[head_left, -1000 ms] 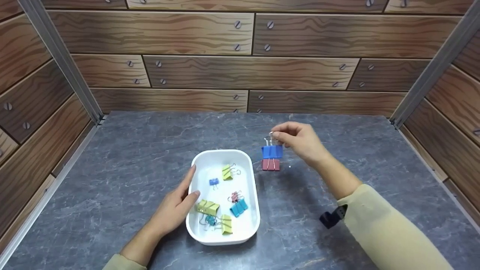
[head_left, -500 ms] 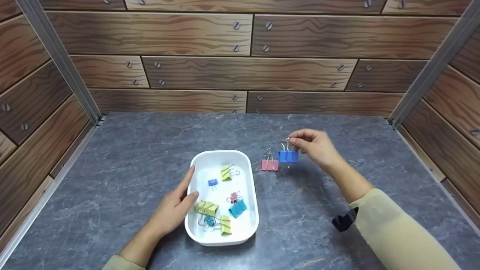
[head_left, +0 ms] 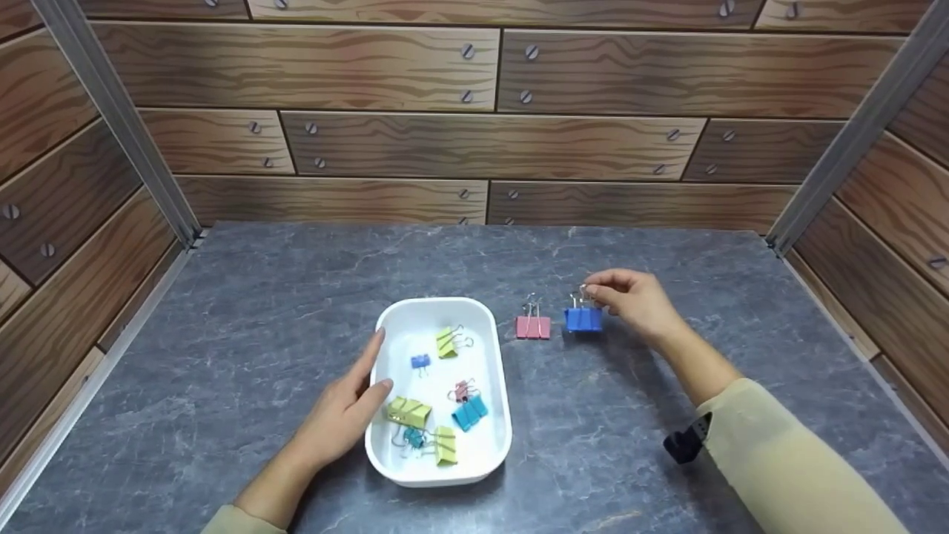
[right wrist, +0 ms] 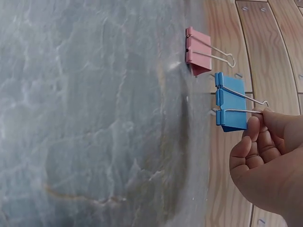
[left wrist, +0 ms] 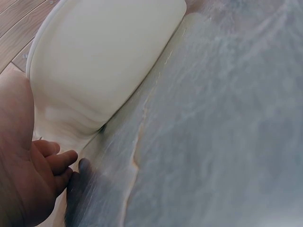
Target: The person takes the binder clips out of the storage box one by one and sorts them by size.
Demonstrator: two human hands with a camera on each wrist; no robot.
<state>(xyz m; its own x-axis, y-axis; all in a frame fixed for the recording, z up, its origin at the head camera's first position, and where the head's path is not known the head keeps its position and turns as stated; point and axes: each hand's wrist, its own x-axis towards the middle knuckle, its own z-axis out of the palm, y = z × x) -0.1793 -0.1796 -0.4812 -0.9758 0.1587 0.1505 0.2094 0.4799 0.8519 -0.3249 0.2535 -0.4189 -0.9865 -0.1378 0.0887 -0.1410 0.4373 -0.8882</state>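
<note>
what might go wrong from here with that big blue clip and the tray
The large blue binder clip might slip or tip, as the right hand pinches it only by a wire handle. A sideways swing could knock over the pink binder clip standing close by. The left hand, resting against the white tray, might nudge it.

- At top left, a smooth off-white container with rounded corners, close up and cut off by the upper edge.
- Along the left edge, a bare left hand touching the container's side, lower fingers loosely bent.
- Across the right, a grey marbled counter with a thin tan vein.
- In the upper left corner, wood-patterned boards.
</note>
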